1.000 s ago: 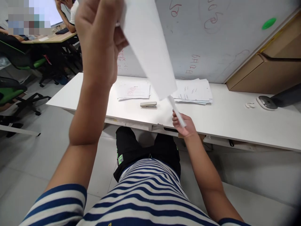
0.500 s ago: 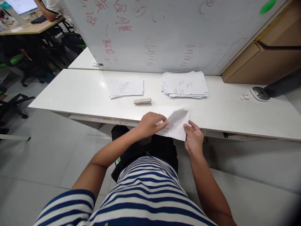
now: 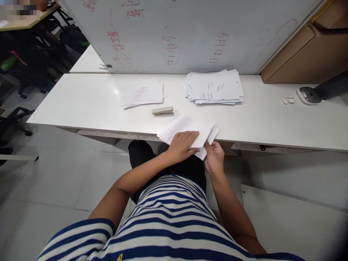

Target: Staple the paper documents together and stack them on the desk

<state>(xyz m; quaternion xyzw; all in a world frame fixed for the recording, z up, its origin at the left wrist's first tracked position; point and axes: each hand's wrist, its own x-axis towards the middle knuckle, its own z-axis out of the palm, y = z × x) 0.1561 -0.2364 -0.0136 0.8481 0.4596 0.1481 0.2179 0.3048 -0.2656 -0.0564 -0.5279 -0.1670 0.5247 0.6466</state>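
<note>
Several white sheets of paper (image 3: 187, 125) lie at the front edge of the desk and stick out over my lap, with the upper sheets turned to the left over the lower ones. My left hand (image 3: 183, 143) rests its fingers along the top sheet, its thumb at the lower edge, so the turned sheets sit between them. At the right corner, my right hand (image 3: 215, 157) pinches the lower sheets between thumb and fingers. A beige stapler (image 3: 162, 111) lies just beyond the papers, touched by neither hand.
Behind the stapler are a small paper pile (image 3: 145, 95) and a thicker paper stack (image 3: 214, 87). A whiteboard (image 3: 195, 36) with red writing rises at the back. To the right are a cardboard box (image 3: 293, 54), a dark-topped white device (image 3: 309, 95) and a small white object (image 3: 288, 100).
The upper sheets have been turned over to the left, and my left hand now lies on them. My right hand has moved slightly left, still holding the corner. The view has tilted down.
</note>
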